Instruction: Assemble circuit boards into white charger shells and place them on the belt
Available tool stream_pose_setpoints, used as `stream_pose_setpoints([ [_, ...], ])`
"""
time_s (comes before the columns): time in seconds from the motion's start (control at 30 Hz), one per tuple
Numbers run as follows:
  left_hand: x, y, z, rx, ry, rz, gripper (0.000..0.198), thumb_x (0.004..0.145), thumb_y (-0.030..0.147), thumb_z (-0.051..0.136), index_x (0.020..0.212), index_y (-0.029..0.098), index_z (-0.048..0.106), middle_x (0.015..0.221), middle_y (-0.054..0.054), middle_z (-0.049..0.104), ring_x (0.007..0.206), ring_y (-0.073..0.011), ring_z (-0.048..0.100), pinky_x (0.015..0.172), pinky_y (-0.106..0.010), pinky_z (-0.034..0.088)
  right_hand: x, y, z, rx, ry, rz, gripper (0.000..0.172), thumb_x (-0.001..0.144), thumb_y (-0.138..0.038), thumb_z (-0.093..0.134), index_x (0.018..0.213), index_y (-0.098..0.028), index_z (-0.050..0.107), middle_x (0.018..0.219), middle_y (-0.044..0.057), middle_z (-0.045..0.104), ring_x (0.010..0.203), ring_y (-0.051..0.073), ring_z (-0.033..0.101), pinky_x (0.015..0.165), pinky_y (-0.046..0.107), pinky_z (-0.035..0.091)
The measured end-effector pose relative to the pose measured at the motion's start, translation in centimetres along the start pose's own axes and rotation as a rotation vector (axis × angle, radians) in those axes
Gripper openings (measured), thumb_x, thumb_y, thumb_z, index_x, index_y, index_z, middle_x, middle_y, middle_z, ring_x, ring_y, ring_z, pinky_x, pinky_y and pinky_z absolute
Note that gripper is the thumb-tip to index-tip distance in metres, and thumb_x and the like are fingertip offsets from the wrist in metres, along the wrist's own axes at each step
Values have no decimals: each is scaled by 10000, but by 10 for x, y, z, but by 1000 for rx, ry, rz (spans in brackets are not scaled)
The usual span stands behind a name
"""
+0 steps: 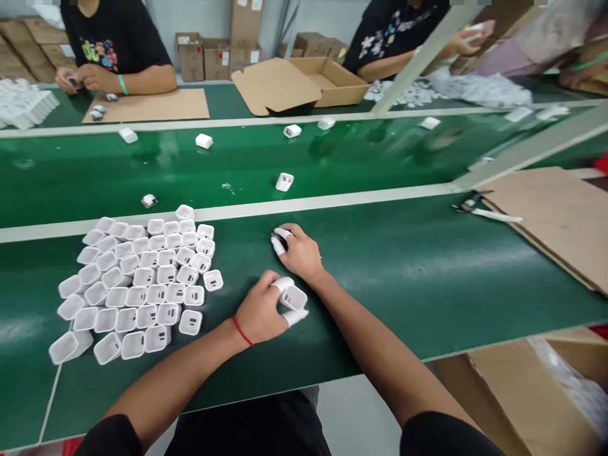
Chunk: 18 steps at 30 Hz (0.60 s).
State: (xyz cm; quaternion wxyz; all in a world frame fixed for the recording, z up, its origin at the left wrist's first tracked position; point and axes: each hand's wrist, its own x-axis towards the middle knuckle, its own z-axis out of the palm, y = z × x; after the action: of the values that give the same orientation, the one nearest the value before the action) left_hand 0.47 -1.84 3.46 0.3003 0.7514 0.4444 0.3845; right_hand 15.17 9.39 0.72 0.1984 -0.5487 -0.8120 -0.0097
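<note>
My left hand (263, 310), with white finger cots and a red string at the wrist, is closed around a white charger housing (294, 297). The housing's open end faces up toward me. Just beyond it, my right hand (299, 250) pinches a small dark part (281, 238) between cot-covered fingers; its exact kind is mostly hidden. Left of my hands, many white charger housings (137, 296) stand in rough rows on the green table (380, 278), open ends up, some showing dark slots inside.
A green conveyor belt (228, 161) runs beyond the table with scattered white housings (285, 182). Pliers (470, 201) lie beside a cardboard sheet (551, 215) at right. Two co-workers sit opposite, near an open cardboard box (332, 82). Another box (536, 386) stands below right.
</note>
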Motion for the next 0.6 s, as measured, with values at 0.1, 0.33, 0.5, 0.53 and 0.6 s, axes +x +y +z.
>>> stream_pose_setpoints([
  [0.1,-3,-10,7,16,-172,-72,339,731,348,764,950,133,621,976,-75,540,808,-205,603,805,-332,553,1,3,2,15,12,6,334,936,-304,453,1147,-138,652,1201,111,593,946,265,637,788,360,545],
  [0.33,-1,-18,8,20,-217,-97,374,708,352,760,997,152,632,1004,-68,543,859,-215,609,871,-338,535,41,-5,-5,274,-75,-24,279,888,-313,512,1007,-135,691,1014,112,661,784,227,638,793,370,538],
  [0.5,0,-24,7,46,-305,-46,398,686,378,765,988,153,638,1045,-76,555,896,-224,609,894,-330,529,101,-56,2,378,-102,-86,298,891,-287,553,1100,-117,680,970,106,671,732,205,618,767,340,519],
  [0.53,0,-25,6,45,-307,-32,407,691,385,758,1000,150,639,1044,-79,560,905,-227,607,898,-331,527,114,-68,5,397,-126,-102,309,892,-269,563,1141,-118,666,990,105,671,754,203,623,786,334,516],
  [0.6,1,-27,7,53,-302,-1,416,707,388,738,1025,138,640,1033,-84,573,917,-235,602,902,-334,524,139,-94,11,405,-181,-136,329,901,-234,573,1204,-123,638,1056,108,661,836,208,632,839,322,504],
])
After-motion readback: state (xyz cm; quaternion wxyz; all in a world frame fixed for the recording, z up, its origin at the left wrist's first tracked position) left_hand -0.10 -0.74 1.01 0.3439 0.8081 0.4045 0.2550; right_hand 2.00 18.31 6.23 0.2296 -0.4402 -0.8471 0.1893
